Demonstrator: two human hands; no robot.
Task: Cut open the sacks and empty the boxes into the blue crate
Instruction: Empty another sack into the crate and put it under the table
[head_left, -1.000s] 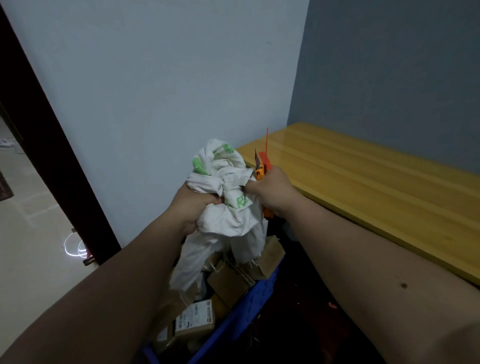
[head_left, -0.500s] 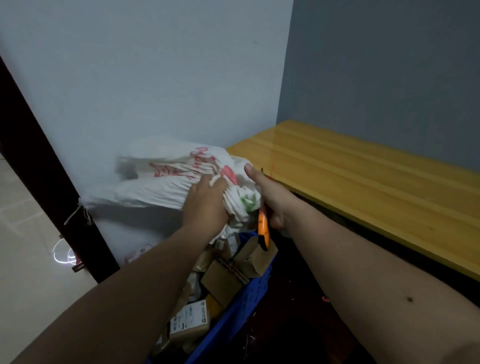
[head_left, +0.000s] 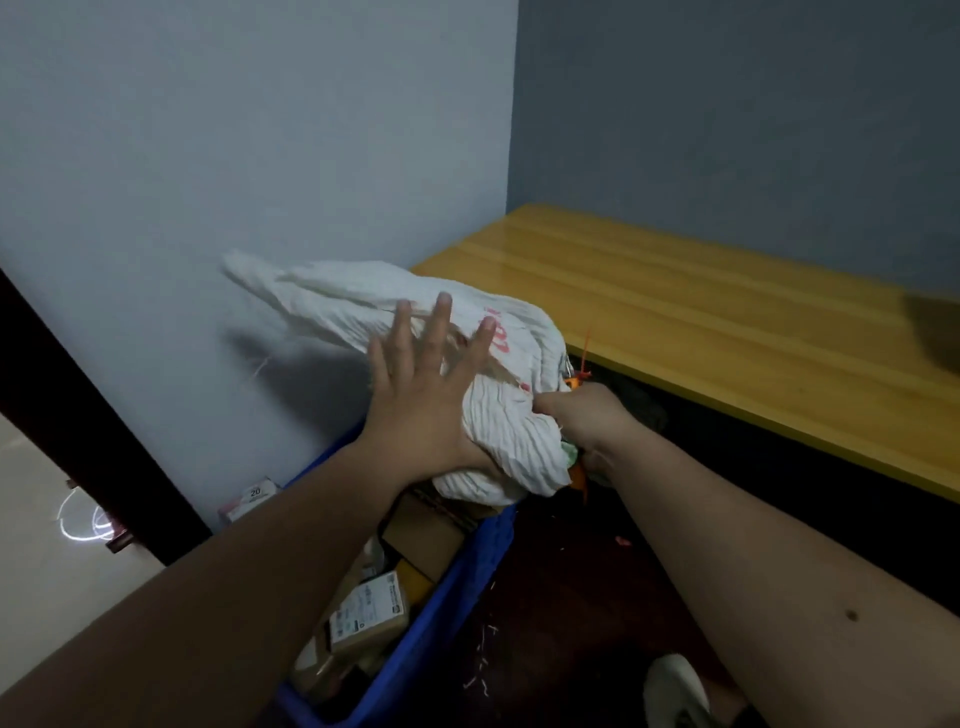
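The sack (head_left: 415, 332), white and crumpled with red and green print, was held above the far end of the blue crate (head_left: 441, 597), its loose upper part trailing leftward toward the pale wall (head_left: 234, 156). Its bunched lower end hung just over the crate's far rim.

The left hand (head_left: 415, 395) lay flat against the near side of the sack, fingers (head_left: 441, 322) straight and spread; this grip was apart and held nothing. The right hand (head_left: 587, 415) was at the sack's right side, its grip clamped on a fold of the fabric. An orange cutter (head_left: 576, 475) showed just below and above that hand; whether the same grip also held it could not be told. A thin orange tie (head_left: 584, 353) stood up just beside the sack, above the right hand.

Inside the crate lay several cardboard boxes (head_left: 421, 535), one with a white printed label (head_left: 369, 613). The crate stood on a dark floor (head_left: 545, 597) scattered with small pale scraps.

To the right, a yellow wooden bench (head_left: 701, 322) ran along the grey wall (head_left: 727, 104), well apart from the crate. A white shoe (head_left: 675, 691) showed at the lower edge. A dark door frame (head_left: 78, 415) stood at the left, with a pale tiled floor (head_left: 41, 545) beyond it. A small packet marked "20" (head_left: 252, 496) lay against the wall behind the crate.
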